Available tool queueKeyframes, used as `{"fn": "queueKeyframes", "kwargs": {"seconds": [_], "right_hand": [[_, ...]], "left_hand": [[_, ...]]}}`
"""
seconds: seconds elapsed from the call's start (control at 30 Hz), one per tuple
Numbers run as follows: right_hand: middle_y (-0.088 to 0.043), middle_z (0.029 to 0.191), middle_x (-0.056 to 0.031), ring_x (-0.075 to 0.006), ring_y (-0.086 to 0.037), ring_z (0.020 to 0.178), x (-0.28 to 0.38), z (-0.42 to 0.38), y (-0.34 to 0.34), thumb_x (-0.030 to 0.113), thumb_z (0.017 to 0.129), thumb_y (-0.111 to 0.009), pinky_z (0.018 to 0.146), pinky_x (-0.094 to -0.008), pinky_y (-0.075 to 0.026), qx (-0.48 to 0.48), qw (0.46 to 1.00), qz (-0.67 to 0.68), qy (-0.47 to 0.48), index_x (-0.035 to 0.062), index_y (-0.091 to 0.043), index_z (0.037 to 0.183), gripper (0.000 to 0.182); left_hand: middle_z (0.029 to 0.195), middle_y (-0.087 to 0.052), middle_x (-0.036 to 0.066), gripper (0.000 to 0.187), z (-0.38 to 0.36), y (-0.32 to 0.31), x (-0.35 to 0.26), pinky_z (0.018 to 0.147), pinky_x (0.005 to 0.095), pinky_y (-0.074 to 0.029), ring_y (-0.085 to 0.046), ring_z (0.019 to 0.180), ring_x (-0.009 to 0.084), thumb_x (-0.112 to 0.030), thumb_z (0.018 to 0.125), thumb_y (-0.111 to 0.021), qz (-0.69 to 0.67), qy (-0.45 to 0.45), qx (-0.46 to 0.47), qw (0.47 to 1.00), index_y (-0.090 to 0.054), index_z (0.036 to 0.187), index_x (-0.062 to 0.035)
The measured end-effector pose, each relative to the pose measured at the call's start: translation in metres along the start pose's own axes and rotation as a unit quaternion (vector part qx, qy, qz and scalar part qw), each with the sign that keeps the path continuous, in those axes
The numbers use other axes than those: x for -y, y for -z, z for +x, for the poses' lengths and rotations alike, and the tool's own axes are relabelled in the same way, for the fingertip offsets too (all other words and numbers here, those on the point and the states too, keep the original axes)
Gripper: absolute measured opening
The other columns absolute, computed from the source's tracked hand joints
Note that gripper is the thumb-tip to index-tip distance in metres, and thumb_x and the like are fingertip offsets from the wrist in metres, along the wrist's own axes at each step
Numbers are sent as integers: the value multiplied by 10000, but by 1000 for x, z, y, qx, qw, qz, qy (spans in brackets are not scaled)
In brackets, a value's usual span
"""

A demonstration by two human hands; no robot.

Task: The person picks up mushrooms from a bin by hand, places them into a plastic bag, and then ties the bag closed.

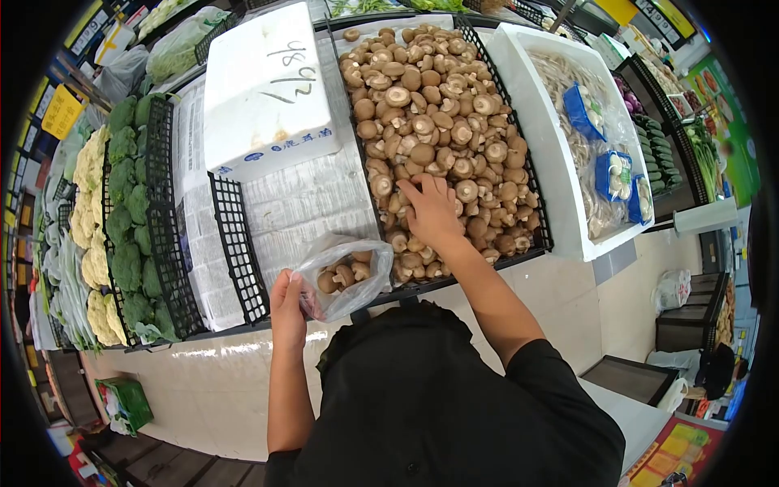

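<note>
A clear plastic bag (349, 296) with several brown mushrooms (345, 274) inside hangs open at the near edge of the display. My left hand (287, 294) grips the bag's left rim between thumb and fingers. To the right, a wide black crate holds a heap of brown mushrooms (422, 126). My right hand (433, 209) rests on the near part of this heap, fingers apart and touching the mushrooms. Nothing held shows in it, though its palm side is hidden.
A white foam box (268, 89) with writing stands behind the bag. Broccoli (126, 260) and cauliflower (93, 227) lie at the left. On the right, a white foam tray (540, 146) holds packaged mushrooms. A green basket (134, 403) stands on the floor.
</note>
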State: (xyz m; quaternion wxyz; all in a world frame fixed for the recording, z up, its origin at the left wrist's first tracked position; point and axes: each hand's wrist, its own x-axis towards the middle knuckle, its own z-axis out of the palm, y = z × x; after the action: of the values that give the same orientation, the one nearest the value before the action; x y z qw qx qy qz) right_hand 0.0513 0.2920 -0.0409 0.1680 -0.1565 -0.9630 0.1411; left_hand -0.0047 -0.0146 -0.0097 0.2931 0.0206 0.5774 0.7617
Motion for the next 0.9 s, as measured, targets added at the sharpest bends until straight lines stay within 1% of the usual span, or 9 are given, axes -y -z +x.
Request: {"fn": "queueKeyframes", "kwargs": {"seconds": [0.2, 0.23, 0.33, 0.37, 0.47, 0.53, 0.67, 0.77, 0.9], "right_hand": [[-548, 1206, -68, -308, -460, 1184, -5, 1, 4, 61, 781, -700, 973, -462, -376, -11, 999, 2, 35, 147, -645, 1156, 388], [-601, 1163, -44, -292, -496, 1172, -6, 1, 6, 87, 790, -722, 984, -453, -374, -7, 999, 8, 32, 135, -645, 1115, 337], [-643, 1079, -58, -313, -539, 1131, 1, -4, 18, 123, 800, -747, 987, -466, -380, -37, 992, 117, -23, 111, -638, 1082, 303], [-655, 993, -53, -258, -608, 976, 7, -6, 28, 164, 853, -750, 911, -409, -443, -45, 985, 165, -38, 82, -624, 1059, 255], [-635, 922, -31, -169, -603, 820, 38, -27, 53, 198, 897, -741, 774, -331, -487, 12, 895, 439, -82, 63, -614, 1046, 237], [-605, 856, -2, -104, -562, 740, 59, -38, 51, 218, 924, -724, 683, -276, -480, 62, 854, 516, -22, 55, -608, 1031, 226], [-667, 902, -110, -197, -632, 764, 93, -38, 35, 199, 909, -715, 719, -327, -516, 277, 847, 450, -46, 15, -608, 1055, 258], [-681, 1000, -175, -280, -669, 833, 104, -45, -9, 167, 901, -688, 770, -362, -528, 215, 853, 474, -36, -16, -601, 1102, 286], [-663, 1094, -203, -314, -670, 978, 107, -48, -26, 149, 904, -653, 845, -378, -525, 230, 849, 475, -29, -31, -589, 1188, 342]], "left_hand": [[632, -481, 22, 241, 0, 1, 0, 441, 298, -465, -493, 456, 147, -248, 1069, -467, 9, 3, 4, 1000, -456, 876, -104], [635, -483, 22, 246, 0, 2, 0, 443, 294, -465, -494, 460, 144, -249, 1069, -467, 17, 0, 3, 1000, -455, 872, -103], [635, -484, 22, 254, 1, 2, -1, 444, 293, -465, -494, 461, 141, -252, 1070, -465, 26, 0, -1, 1000, -454, 865, -102], [633, -490, 18, 259, 2, 1, -1, 444, 285, -459, -496, 463, 134, -251, 1069, -469, 21, -1, -3, 1000, -460, 861, -99], [626, -503, 13, 269, 2, -1, -5, 442, 267, -446, -499, 463, 121, -252, 1069, -474, 12, 0, -6, 1000, -472, 851, -94], [623, -504, 15, 273, 3, -3, -6, 436, 264, -447, -498, 458, 120, -255, 1070, -472, 9, 2, -3, 1000, -472, 850, -93], [618, -506, 21, 279, 2, -5, -7, 432, 267, -458, -502, 452, 122, -259, 1070, -470, 22, -2, 8, 1000, -470, 849, -89], [616, -505, 25, 282, 2, -6, -8, 437, 269, -464, -511, 455, 125, -260, 1071, -467, 27, -4, 21, 999, -468, 848, -87], [619, -503, 26, 283, 0, -6, -12, 441, 266, -463, -520, 460, 128, -260, 1073, -463, 28, -11, 16, 999, -461, 848, -88]]}}
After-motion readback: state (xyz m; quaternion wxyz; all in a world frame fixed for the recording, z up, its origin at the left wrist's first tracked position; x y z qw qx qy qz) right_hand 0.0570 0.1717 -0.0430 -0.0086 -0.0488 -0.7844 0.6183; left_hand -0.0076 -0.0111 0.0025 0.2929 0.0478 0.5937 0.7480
